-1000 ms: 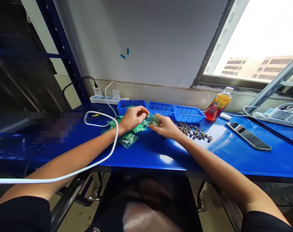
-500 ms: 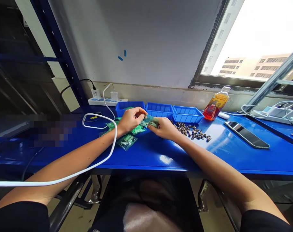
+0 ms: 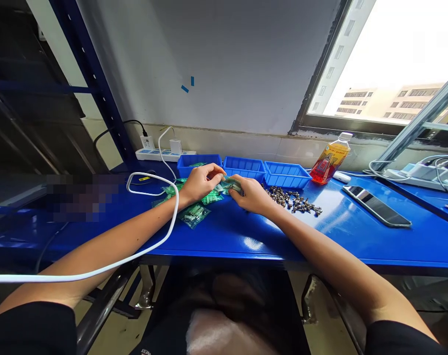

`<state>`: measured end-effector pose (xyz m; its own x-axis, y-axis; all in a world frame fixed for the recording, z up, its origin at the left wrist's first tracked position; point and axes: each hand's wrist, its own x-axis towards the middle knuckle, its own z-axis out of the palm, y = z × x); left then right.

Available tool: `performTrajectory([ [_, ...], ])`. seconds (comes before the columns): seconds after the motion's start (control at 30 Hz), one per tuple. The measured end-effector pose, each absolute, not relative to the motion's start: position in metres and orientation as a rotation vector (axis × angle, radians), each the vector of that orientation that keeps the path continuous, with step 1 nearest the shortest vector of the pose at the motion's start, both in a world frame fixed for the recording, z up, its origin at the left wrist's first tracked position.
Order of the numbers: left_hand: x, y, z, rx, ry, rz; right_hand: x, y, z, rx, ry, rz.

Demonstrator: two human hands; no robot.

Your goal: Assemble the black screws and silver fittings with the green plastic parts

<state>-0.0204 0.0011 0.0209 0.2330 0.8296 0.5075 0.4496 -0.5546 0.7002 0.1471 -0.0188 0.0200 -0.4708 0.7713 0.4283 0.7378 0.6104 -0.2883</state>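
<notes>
Between my two hands is a small clear greenish plastic bag (image 3: pixel 231 184) with pale pieces inside. My left hand (image 3: pixel 202 183) pinches its left end between thumb and fingertips. At the other end, my right hand (image 3: pixel 251 195) is closed around the bag, hiding part of it. Below and behind my left hand lies a pile of similar filled green bags (image 3: pixel 194 215) on the blue table (image 3: pixel 231 236). To the right of my right hand is a heap of small metal screws (image 3: pixel 292 201).
Three blue bins stand along the back: a left bin (image 3: pixel 199 160) with green bags, a middle bin (image 3: pixel 244 168) and a right bin (image 3: pixel 287 175). A drink bottle (image 3: pixel 329 159) and a phone (image 3: pixel 377 206) are at right. A white cable (image 3: pixel 174 217) crosses above my left forearm.
My right hand has shifted slightly, and its fingers cover the bag a bit differently. Both hands stay on the bag; the rest looks the same.
</notes>
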Motion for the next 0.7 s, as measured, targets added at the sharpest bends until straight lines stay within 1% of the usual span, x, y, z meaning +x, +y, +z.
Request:
performTrajectory([
  [0.23,-0.0210,-0.0011,0.0236,2.097,1.193,1.240,0.1464,-0.0180,0.0194,-1.253,-2.309,0.015],
  [0.7,-0.0211,-0.0008,0.0247,2.074,1.174,1.271,0.1441,-0.0174,0.0195,-1.356,-2.227,0.025],
])
